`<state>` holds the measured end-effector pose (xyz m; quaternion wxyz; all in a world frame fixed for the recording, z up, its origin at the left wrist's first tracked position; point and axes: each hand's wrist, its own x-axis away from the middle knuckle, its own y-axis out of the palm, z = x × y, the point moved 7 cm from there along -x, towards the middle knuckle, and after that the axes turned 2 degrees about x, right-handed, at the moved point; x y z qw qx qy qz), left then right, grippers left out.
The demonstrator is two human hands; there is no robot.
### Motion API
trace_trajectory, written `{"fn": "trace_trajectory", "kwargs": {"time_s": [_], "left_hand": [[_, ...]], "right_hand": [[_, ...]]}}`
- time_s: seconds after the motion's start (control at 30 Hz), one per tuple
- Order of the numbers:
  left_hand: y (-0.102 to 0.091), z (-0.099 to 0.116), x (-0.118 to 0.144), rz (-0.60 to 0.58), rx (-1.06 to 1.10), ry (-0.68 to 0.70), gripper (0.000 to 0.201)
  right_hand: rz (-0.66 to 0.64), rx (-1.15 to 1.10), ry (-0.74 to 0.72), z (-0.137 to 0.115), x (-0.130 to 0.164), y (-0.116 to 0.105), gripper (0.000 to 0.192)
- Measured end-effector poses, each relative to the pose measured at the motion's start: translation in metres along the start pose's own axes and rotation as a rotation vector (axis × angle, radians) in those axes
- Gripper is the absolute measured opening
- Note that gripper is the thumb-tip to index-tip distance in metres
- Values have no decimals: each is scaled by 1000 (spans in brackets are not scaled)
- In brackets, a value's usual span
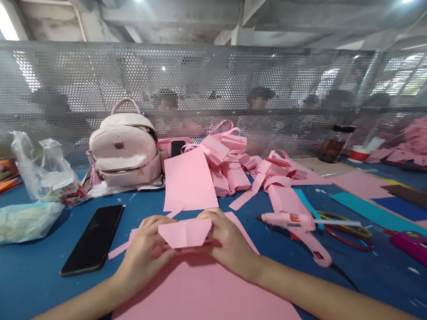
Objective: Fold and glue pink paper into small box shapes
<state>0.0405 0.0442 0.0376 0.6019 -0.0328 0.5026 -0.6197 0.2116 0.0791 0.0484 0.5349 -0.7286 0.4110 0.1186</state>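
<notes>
Both my hands hold one small folded piece of pink paper [185, 232] just above a large pink sheet [211, 305] on the blue table [28, 277]. My left hand [143, 252] pinches its left end, my right hand [227, 242] grips its right end. A thin pink strip [119, 250] lies under my left hand.
A black phone [94, 239] lies left of my hands. Plastic bags [41, 170] and coloured paper scraps sit further left. A pink backpack [125, 149], a pile of folded pink paper pieces [232, 165], a pink glue gun [291, 221] and scissors [344, 233] lie beyond. People sit behind a perforated metal screen [207, 86].
</notes>
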Motion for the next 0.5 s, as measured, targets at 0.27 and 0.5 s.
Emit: {"fn": "trace_trajectory", "kwargs": {"time_s": [0.27,0.5], "left_hand": [[0,-9,-2,-15,-24,-55,7],[-2,-4,-4,-66,-12,-16,2]], "right_hand": [[-37,76,-26,6,1,-2,23],[-41,72,-49,3,4,-2,20]]}}
